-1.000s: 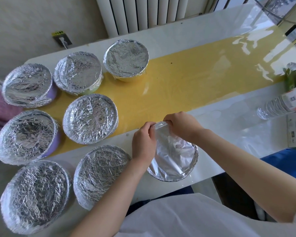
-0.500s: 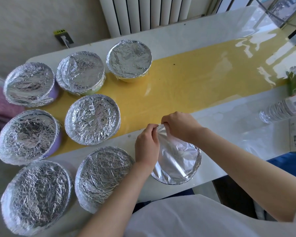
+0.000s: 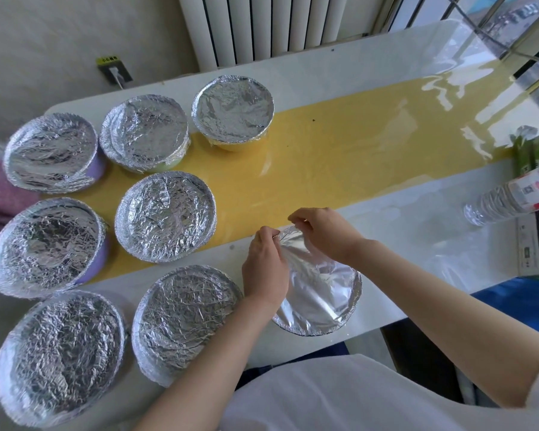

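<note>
The foil sheet (image 3: 322, 295) lay over a round form at the near edge of the white table (image 3: 417, 244); what it covered was hidden beneath it. Its near and right rim was crimped down all round, while its far edge stood lifted. The left hand (image 3: 265, 269) pinched that raised edge between thumb and curled fingers. The right hand (image 3: 322, 233) pinched the same edge just beside it, thumb and forefinger closed on the foil and the other fingers curled above. Seven foil-covered bowls (image 3: 165, 219) stood to the left, the closest just beside the left wrist. A yellow strip (image 3: 339, 157) ran along the middle of the table. A water bottle (image 3: 504, 203) lay on its side at the far right, well apart from the hands
</note>
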### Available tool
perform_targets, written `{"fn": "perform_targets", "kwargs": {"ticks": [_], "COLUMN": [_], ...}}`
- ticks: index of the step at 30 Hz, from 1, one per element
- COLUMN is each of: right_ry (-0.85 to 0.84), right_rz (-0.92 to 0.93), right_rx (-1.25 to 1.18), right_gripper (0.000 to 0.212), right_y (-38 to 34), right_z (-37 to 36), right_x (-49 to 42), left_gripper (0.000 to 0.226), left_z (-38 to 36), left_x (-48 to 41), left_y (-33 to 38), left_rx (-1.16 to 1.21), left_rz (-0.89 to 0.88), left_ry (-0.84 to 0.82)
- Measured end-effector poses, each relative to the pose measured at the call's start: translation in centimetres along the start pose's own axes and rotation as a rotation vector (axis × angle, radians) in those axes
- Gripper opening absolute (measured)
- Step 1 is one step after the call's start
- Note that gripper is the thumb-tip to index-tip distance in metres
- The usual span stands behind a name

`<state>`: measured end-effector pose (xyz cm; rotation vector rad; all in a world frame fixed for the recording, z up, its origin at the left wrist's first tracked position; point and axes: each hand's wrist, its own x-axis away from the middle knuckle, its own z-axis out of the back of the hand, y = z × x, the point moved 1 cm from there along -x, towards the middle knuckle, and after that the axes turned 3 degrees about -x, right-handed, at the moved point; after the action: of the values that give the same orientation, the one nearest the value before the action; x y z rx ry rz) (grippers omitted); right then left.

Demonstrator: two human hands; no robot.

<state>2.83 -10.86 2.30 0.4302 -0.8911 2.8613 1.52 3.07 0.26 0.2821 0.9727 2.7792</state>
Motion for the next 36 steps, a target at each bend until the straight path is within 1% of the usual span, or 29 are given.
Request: {"fn": "perform_targets", "kwargs": {"ticks": [2,5,8,11,15,19,24,26,30,33,36], "right_ry": [0.022,0.025,0.049,0.026,-0.022,-0.105,-0.163,-0.161,-0.105,-0.096,-0.094], "right_rz": [-0.033,-0.037,-0.012,-0.01,-0.038,-0.056,-0.041,-0.018,0.0,0.036,0.04], "right_rx": [-0.075,-0.077,-0.062,-0.039,-0.027,0.066,0.07,0.074,0.103,0.096,0.001], "right_gripper": [0.03,0.03,0.03,0.029,0.028,0.028,0.029,0.026,0.018,0.023,0.027], "right_y": [0.5,1.0,1.2,1.2,1.2,0.9,0.1,-0.1,-0.4,-0.2,-0.3], "right_z": [0.4,0.5,0.2,0.0,0.2,0.3,0.8,0.2,-0.2,0.0,0.3], "right_x": [0.4,1.4,1.7,1.3,0.8,-0.1,-0.4,-0.3,0.0,0.3,0.8], "left_gripper": [0.014,0.014,0.017,0.017,0.015,0.014,0.012,0.013,0.013,0.013,0.012], "left_z": [0.3,0.7,0.7,0.2,0.0,-0.1,-0.2,-0.4,-0.5,-0.4,-0.2], "left_x": [0.1,-0.3,-0.6,-0.9,-1.3,-1.1,-0.9,-0.9,-0.8,-0.6,-0.4], "left_y": [-0.3,-0.9,-0.8,-0.6,-0.8,-0.6,-0.7,-0.5,-0.2,-0.3,-0.3], "left_rx": [-0.037,-0.023,0.113,0.137,0.171,0.146,0.114,0.07,-0.016,-0.039,-0.018], "left_rz": [0.039,0.077,0.023,-0.009,-0.008,-0.027,-0.034,-0.05,-0.033,-0.02,-0.012], "left_ry": [-0.017,-0.041,-0.056,-0.089,-0.039,0.007,0.04,0.032,0.037,0.03,-0.007]}}
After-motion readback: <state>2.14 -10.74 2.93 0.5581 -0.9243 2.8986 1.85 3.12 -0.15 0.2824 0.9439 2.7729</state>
